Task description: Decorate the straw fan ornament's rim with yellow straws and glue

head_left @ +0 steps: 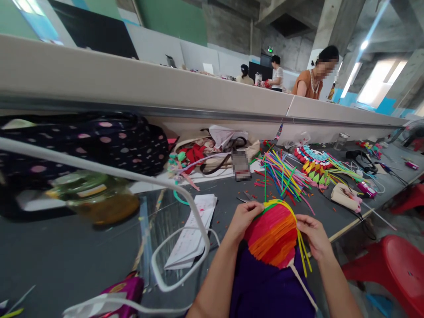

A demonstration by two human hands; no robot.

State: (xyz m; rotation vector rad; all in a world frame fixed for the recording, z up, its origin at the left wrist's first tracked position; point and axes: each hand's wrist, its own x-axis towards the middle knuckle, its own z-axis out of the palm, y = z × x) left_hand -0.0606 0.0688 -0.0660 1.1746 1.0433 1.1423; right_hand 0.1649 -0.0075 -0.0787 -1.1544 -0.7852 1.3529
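Note:
A round, fan-shaped craft piece [273,232] in bands of pink, orange and red is held over my lap, a pale cord-like stick running down from its lower edge. Along its top rim curve yellow pipe cleaners [281,202] and a green one, with loose yellow ends hanging down the right side. My left hand [243,221] pinches the upper left rim where the green and yellow stems lie. On the other side, my right hand [313,234] has thumb and fingers closed on the yellow stems at the right rim.
Colourful pipe cleaners [286,174] lie heaped beyond my hands, near scissors [245,197]. A white tubular frame [202,221], folded papers [195,234] and a glass jar [94,194] are leftward. A red stool [394,265] stands right; a person [308,84] is behind the partition.

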